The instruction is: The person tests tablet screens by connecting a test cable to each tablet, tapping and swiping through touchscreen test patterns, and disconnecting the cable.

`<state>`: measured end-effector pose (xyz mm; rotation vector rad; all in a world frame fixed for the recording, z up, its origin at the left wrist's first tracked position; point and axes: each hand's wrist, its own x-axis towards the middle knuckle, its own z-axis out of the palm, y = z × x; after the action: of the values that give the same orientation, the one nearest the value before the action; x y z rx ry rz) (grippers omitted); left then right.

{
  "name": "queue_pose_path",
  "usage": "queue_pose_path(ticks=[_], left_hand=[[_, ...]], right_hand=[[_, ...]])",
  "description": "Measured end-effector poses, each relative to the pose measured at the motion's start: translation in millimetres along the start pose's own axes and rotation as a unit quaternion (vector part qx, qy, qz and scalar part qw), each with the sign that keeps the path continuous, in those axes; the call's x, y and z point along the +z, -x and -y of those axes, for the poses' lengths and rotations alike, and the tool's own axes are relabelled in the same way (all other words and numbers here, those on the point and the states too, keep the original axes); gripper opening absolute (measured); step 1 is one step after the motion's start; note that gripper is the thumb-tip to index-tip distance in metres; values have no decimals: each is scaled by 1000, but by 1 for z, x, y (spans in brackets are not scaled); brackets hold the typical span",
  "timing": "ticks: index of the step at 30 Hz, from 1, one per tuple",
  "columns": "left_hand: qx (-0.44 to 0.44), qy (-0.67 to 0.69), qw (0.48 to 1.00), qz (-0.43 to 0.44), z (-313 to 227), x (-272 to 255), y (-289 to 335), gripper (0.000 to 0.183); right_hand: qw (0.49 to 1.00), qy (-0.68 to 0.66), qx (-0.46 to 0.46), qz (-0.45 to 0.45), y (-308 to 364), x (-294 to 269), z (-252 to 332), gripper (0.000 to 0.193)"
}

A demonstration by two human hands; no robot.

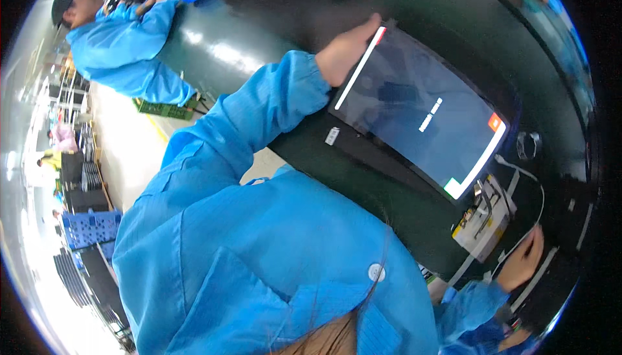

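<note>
A lit display panel (421, 112) lies tilted on the dark green table, with white strips along two ends and small red, orange and green patches at its corners. My left hand (346, 53) is closed at the panel's left edge, its fingertips slightly blurred. A thin white cable (541, 189) curves down from near the panel's right corner. Around that cable, at the lower right, the fingers of my right hand (523, 261) are pinched. Between this hand and the panel sits a pale test board (484, 222) with wires and small parts on it.
A small white label (332, 136) lies by the panel's near edge. A clear ring-shaped item (529, 144) is at the right. Across the table at the upper left, a person in blue (123, 44) works near a green crate (165, 107). Blue crates (91, 228) stand farther left.
</note>
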<state>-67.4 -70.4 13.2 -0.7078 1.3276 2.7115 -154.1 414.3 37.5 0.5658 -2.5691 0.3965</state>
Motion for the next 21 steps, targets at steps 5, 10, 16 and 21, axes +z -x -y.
queue_pose_path(ticks=[5, 10, 16, 21], left_hand=[[2, 9, 1000, 17, -2, 6, 3, 59], [5, -17, 1000, -21, -4, 6, 8, 54], [-6, -8, 1000, -18, -3, 3, 4, 49], [21, -9, 1000, -4, 1, 0, 0, 47]], right_hand=[[995, 89, -8, -36, 46, -3, -41, 23], [989, 131, 64, -6, 57, 3, -52, 25], [991, 109, 58, 56, 49, -2, -54, 27], [989, 95, 107, 32, 22, -7, 4, 31]])
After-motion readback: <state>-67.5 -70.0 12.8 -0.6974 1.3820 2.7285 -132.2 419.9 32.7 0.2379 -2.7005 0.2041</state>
